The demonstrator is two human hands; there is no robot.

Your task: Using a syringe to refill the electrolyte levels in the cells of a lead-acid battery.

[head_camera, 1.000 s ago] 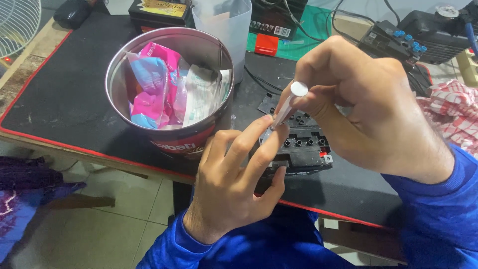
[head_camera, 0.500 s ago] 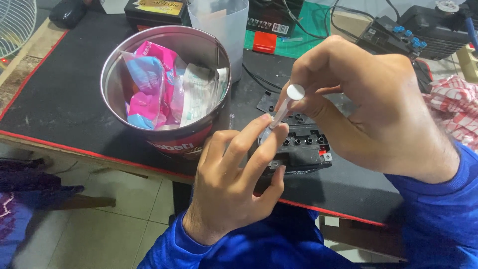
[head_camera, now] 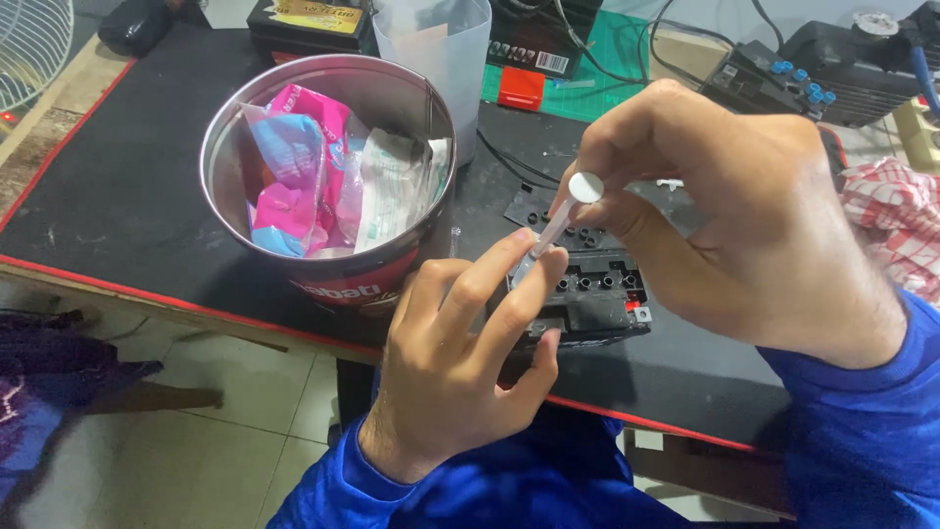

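Since the earlier frame almost nothing has moved: both hands keep the same pose over the small black battery point(head_camera: 587, 294), and only the camera view has shifted a little, so the tin sits slightly more to the left.

The right hand point(head_camera: 744, 245) is closed on a thin white syringe point(head_camera: 553, 230). Its fingers pinch the barrel near the top, and the round flat plunger head point(head_camera: 586, 187) stands free just beside them. The syringe is tilted, with its lower end going down to the top of the battery, where a row of small round filling holes shows. This slanted hold seems to let the tip meet one hole while the plunger head stays reachable.

The left hand point(head_camera: 460, 362) is closed around the near side of the battery. Its fingers lie over the top edge and touch the lower part of the syringe, probably to steady both things together. The tip itself is hidden behind these fingers.

The battery rests on a black mat with a red border point(head_camera: 117, 196), near the front edge of the table. Just to the left stands a round metal tin point(head_camera: 328, 167) filled with pink, blue and white packets. Behind it there are a translucent plastic jug point(head_camera: 436, 49), a green cutting mat point(head_camera: 607, 88) and black cables. At the far right lies a red checked cloth point(head_camera: 896, 220).
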